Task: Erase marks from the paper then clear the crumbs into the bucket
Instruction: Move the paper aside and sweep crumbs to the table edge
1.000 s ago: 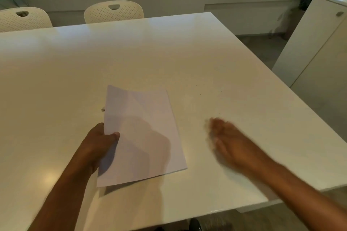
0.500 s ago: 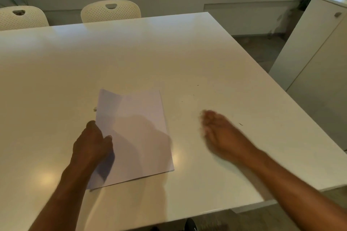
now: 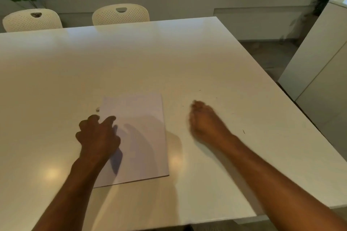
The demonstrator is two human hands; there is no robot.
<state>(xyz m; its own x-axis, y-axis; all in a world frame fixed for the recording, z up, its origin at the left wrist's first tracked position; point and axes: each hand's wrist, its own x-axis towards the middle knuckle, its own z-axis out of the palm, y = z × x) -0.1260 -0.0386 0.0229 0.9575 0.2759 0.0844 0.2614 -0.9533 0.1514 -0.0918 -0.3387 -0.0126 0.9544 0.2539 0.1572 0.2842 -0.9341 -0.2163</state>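
Note:
A white sheet of paper [image 3: 139, 137] lies flat on the white table [image 3: 131, 62] in front of me. My left hand [image 3: 97, 135] rests on the sheet's left edge with its fingers spread, holding nothing. My right hand [image 3: 204, 122] is on the table just right of the sheet; it is blurred, its fingers loosely curled, and nothing shows in it. A small pale eraser-like piece [image 3: 97, 109] sits by the sheet's far left corner. A few dark crumbs [image 3: 243, 131] are scattered to the right. No bucket is in view.
Two cream chairs [image 3: 120, 14] stand at the table's far side under the windows. A white cabinet [image 3: 319, 73] stands to the right, across a strip of floor. The table's right edge runs diagonally close to my right forearm.
The sheet, held up at its left edge a second ago, now lies flat under my left hand. My right hand has moved slightly left across the table.

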